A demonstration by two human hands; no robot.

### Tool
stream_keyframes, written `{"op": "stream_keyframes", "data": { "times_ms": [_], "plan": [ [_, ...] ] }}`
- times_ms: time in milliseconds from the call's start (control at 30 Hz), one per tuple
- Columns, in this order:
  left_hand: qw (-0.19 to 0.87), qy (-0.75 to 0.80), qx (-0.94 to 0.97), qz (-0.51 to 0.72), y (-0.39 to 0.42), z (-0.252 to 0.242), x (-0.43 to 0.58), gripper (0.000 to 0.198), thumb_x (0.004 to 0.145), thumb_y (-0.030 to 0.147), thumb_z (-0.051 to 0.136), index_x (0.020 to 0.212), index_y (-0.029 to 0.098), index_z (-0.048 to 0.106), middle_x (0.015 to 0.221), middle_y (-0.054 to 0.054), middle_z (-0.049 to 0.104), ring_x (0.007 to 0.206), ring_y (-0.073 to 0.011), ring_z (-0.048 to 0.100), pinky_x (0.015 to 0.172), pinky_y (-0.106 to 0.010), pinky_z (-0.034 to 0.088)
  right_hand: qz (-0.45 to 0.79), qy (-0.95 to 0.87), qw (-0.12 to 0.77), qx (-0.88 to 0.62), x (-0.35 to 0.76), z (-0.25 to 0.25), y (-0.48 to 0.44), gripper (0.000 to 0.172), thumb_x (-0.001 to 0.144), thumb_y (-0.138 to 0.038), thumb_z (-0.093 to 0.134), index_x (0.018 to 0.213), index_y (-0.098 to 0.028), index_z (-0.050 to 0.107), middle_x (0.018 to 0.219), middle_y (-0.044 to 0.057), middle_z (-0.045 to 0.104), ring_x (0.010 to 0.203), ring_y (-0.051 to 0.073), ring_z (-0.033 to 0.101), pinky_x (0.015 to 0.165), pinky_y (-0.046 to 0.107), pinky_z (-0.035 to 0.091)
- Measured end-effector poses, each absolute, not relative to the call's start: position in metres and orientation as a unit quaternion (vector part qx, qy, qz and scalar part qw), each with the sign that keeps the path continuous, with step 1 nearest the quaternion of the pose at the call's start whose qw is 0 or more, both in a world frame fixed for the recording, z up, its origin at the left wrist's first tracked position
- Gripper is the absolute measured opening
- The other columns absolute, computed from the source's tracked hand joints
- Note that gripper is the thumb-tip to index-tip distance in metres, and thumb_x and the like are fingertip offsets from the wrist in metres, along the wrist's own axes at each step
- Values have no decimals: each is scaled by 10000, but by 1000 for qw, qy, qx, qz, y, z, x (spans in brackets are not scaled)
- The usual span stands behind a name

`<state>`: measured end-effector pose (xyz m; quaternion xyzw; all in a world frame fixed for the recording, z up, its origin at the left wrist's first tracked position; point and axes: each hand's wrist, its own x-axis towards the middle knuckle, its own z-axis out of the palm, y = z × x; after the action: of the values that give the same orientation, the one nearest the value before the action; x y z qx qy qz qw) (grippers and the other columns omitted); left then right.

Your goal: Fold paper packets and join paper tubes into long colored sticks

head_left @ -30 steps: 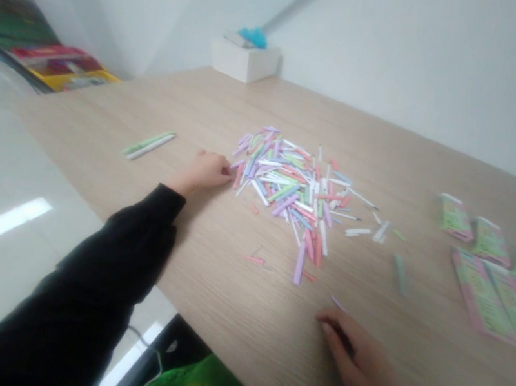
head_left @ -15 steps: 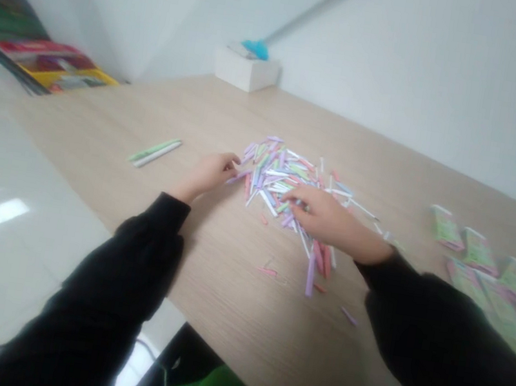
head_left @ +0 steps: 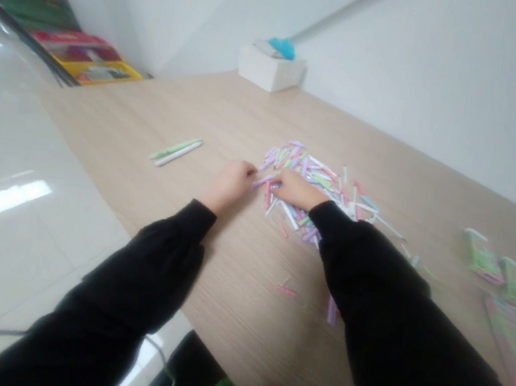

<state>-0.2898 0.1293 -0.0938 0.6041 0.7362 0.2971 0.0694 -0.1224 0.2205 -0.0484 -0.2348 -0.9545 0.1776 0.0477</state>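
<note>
Paper strips [head_left: 311,185] in pastel pink, lilac, green and white lie in a loose, criss-crossed heap near the middle of a light wood-grain table [head_left: 270,116]. The left hand [head_left: 230,183] sits at the heap's near left edge, its fingers curled inward, with the fingertips [head_left: 252,171] at the strips. The right hand [head_left: 296,189] reaches over the same edge, fingers together and lying on the strips. The two hands are just apart, and a pink-lilac strip [head_left: 262,182] lies between them. Whether either hand is pinching a strip is too small to tell. Black sleeves cover both forearms, and the right sleeve [head_left: 391,305] hides the heap's near side.

A pink stray strip [head_left: 286,291] lies on the wood below the heap, and a lilac strip [head_left: 331,310] lies against the right sleeve. To the left, a green strip and a white strip [head_left: 175,151] lie side by side. Green-and-pink printed packets [head_left: 483,256] are spread near the right end of the table. A white box [head_left: 270,71] stands against the far wall, with a blue object [head_left: 283,48] on top.
</note>
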Motion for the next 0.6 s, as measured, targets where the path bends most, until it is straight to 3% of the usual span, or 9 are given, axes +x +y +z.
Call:
{"op": "stream_keyframes", "data": {
  "times_ms": [233, 500, 600],
  "plan": [
    [77, 743, 597, 292, 129, -98, -287, 276, 931, 210, 535, 984, 132, 795, 1007, -168, 792, 911, -272, 701, 846, -384, 515, 144, -957, 40, -248, -127, -53, 217, 255, 893, -56, 559, 953, -71, 805, 852, 103, 762, 824, 190, 665, 814, 290, 450],
    [84, 741, 595, 300, 129, -100, -288, 262, 925, 198, 544, 977, 130, 791, 966, -152, 789, 868, -244, 684, 822, -355, 492, 109, -964, 40, -240, -126, -62, 225, 256, 906, -77, 553, 840, -103, 799, 844, 129, 761, 858, 227, 677, 856, 324, 455],
    [83, 737, 593, 314, 129, -99, -288, 259, 926, 210, 546, 963, 127, 789, 964, -164, 782, 882, -264, 681, 831, -376, 486, 90, -969, 45, -225, -125, -66, 230, 251, 916, -69, 541, 819, -98, 771, 945, 153, 744, 939, 238, 664, 905, 334, 446]
  ]
}}
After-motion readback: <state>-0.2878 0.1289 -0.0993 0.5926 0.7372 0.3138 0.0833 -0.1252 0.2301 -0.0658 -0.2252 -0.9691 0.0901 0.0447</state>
